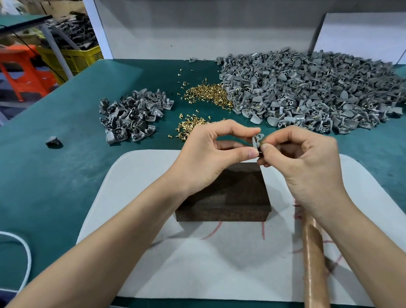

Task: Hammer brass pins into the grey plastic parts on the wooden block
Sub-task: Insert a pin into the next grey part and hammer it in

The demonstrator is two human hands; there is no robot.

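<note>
In the head view, at the centre of the frame, the left hand (pixel 211 153) pinches a grey plastic part (pixel 257 140) between thumb and forefinger. The right hand (pixel 301 163) pinches a small brass pin (pixel 263 147) against it, above the dark wooden block (pixel 236 194). A wooden handle (pixel 312 254) lies at lower right.

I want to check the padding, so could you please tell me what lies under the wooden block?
The wooden block sits on a white mat with red marks, which lies on the green table. Anything directly beneath the block is covered from view.
</note>
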